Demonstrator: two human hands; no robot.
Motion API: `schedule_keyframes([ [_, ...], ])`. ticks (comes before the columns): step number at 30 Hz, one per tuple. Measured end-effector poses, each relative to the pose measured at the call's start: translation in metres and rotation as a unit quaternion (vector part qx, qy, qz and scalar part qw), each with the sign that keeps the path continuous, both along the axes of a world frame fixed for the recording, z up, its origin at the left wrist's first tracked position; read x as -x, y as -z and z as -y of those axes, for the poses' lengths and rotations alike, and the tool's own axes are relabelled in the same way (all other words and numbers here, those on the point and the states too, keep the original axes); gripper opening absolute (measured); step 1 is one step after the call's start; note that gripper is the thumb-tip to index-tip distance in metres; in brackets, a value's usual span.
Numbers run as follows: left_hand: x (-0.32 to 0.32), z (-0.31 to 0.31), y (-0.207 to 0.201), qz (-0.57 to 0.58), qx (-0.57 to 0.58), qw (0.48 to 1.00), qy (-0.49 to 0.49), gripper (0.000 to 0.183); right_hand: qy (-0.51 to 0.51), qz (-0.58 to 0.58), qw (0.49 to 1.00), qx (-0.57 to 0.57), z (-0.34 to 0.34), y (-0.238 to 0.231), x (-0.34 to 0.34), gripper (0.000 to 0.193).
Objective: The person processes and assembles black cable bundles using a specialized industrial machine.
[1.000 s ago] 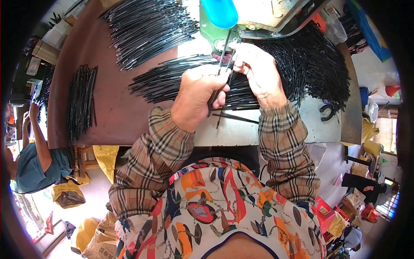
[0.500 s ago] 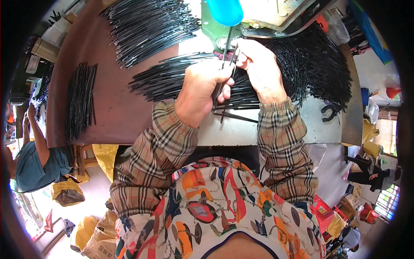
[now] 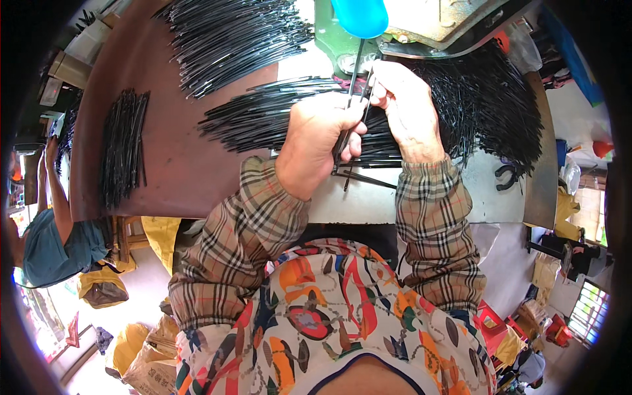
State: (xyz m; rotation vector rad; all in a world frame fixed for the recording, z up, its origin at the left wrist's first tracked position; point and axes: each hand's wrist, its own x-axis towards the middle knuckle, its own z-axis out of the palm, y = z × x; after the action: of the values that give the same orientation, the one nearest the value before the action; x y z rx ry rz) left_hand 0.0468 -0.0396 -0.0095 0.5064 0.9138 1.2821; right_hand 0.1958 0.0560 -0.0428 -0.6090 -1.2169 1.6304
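Note:
My left hand (image 3: pixel 308 135) is closed around a few thin black rods (image 3: pixel 342 148), held steeply with their lower ends poking out below the fingers. One rod's upper end reaches up toward a blue rounded cover (image 3: pixel 361 18). Thumb and fingers of my right hand (image 3: pixel 409 108) pinch the upper end of another rod beside it. Both hands are over the table, in front of a green machine base (image 3: pixel 332 43). Beneath and left of them lies a fanned pile of black rods (image 3: pixel 253 118). A large, tangled heap of rods (image 3: pixel 487 99) spreads to the right.
More rods lie in a big pile (image 3: pixel 237 43) at the far left and a small bundle (image 3: pixel 124 148) on the brown table covering (image 3: pixel 178 158). A metal plate (image 3: pixel 447 23) stands behind my right hand. A black hooked tool (image 3: pixel 505 178) lies at right. Another person (image 3: pixel 59 243) is at left.
The view has shifted a little, so the table and hands appear slightly farther right. Both hands keep nearly the same grip on the rods.

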Motion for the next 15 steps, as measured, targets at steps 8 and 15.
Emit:
schedule_keyframes([
  [8, 0.001, 0.001, 0.0, -0.007, 0.013, 0.999, 0.029, 0.022, -0.006, 0.013, 1.0, -0.025, 0.001, -0.004, 0.001, 0.021],
  [15, 0.003, -0.003, -0.005, 0.079, 0.031, 0.995, 0.042, 0.014, -0.008, 0.036, 0.999, 0.04, -0.003, -0.015, 0.004, 0.018],
])
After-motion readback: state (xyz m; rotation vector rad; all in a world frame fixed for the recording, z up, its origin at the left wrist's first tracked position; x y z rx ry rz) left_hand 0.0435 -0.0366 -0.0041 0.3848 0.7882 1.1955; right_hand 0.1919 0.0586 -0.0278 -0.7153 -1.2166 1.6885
